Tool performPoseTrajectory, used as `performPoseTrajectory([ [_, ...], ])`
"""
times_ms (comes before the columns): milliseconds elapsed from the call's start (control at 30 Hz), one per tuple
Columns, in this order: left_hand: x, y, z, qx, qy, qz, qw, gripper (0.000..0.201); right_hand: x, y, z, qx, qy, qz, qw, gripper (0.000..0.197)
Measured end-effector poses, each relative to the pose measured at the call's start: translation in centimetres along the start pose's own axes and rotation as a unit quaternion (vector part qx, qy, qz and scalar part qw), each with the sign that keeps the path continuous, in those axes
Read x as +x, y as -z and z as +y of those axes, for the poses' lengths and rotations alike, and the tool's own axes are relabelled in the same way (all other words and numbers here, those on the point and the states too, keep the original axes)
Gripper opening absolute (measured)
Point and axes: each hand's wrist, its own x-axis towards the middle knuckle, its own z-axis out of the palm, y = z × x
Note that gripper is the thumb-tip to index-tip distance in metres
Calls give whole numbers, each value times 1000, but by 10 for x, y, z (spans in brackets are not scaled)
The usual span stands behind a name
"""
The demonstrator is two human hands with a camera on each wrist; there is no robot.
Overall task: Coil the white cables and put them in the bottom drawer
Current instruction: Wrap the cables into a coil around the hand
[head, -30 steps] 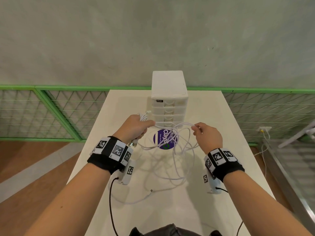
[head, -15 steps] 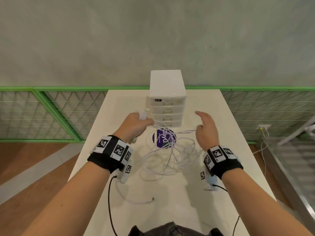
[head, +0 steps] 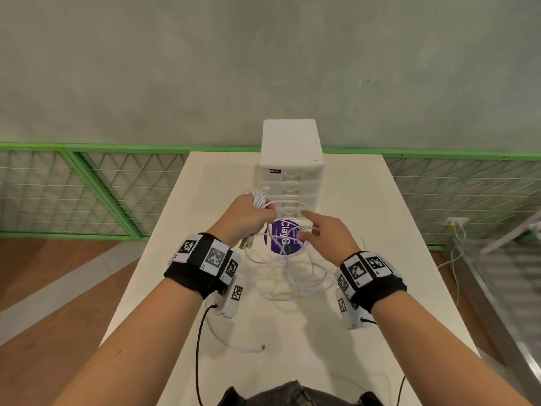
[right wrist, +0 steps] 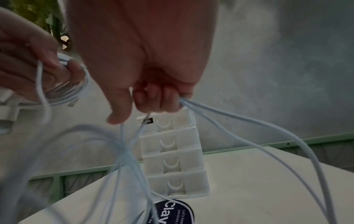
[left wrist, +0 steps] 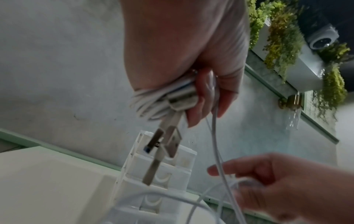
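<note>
My left hand (head: pixel 248 216) grips a small coil of white cables (head: pixel 259 199) just in front of the white drawer unit (head: pixel 291 171). In the left wrist view the coil (left wrist: pixel 145 104) sits in the curled fingers of that hand (left wrist: pixel 193 78), and USB plugs (left wrist: pixel 168 144) hang below it. My right hand (head: pixel 320 231) is close beside it, over the loose cable loops (head: pixel 292 276) on the table. In the right wrist view its fingers (right wrist: pixel 153 100) curl round several strands (right wrist: pixel 229 128). All drawers, including the bottom drawer (head: pixel 292 213), are closed.
A round purple sticker (head: pixel 281 238) lies on the white table (head: pixel 380 259) in front of the drawers. One cable end (head: pixel 263 346) trails near the front. Black wrist-camera leads hang below both wrists. A green mesh railing (head: pixel 87 183) and a grey wall stand behind the table.
My right hand opened and let the strands go half a second ago; now it has moved left toward the left hand and holds strands again. The left hand has risen slightly with its coil.
</note>
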Motion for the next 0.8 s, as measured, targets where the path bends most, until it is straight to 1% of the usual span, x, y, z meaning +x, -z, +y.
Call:
performPoseTrajectory([
  [67,2,-2,-6,26,6,5,1000,10,1,5,-3,2,20,44,999,22],
  [167,8,-3,-17,59,21,28,998,12,-4,13,-11,79,50,107,990,17],
  [233,13,-1,-26,61,39,49,996,11,-4,20,-14,140,51,165,975,16],
  [333,17,11,-39,68,62,72,993,12,-3,36,-8,188,28,272,943,14],
  [400,18,22,-45,56,74,87,992,15,-2,46,5,201,-12,336,920,15],
  [433,19,27,-48,44,79,96,991,18,-1,49,13,197,-39,356,913,16],
  [467,19,30,-50,27,82,102,991,21,1,50,23,180,-71,358,914,19],
  [500,19,32,-50,7,81,104,991,24,4,49,32,137,-108,337,925,22],
  [533,19,32,-50,-12,76,103,992,26,6,47,38,69,-146,294,942,26],
  [567,19,30,-48,-26,70,97,993,28,7,42,39,-4,-168,241,956,32],
  [600,19,26,-44,-31,64,86,994,28,6,37,36,-56,-150,213,964,39],
  [633,18,21,-40,-34,58,73,995,28,4,31,30,-71,-90,220,969,44],
  [667,18,16,-35,-39,51,59,996,26,2,27,19,-61,-9,244,968,45],
  [700,17,11,-28,-47,44,45,997,25,-1,22,7,-43,74,256,963,41],
  [733,16,6,-21,-56,34,32,997,23,-4,16,-4,-30,140,237,961,34],
  [767,15,2,-13,-65,21,21,997,22,-6,9,-12,-28,192,192,962,26],
  [800,13,-2,-3,-72,7,10,997,21,-7,1,-16,-29,219,133,966,20],
])
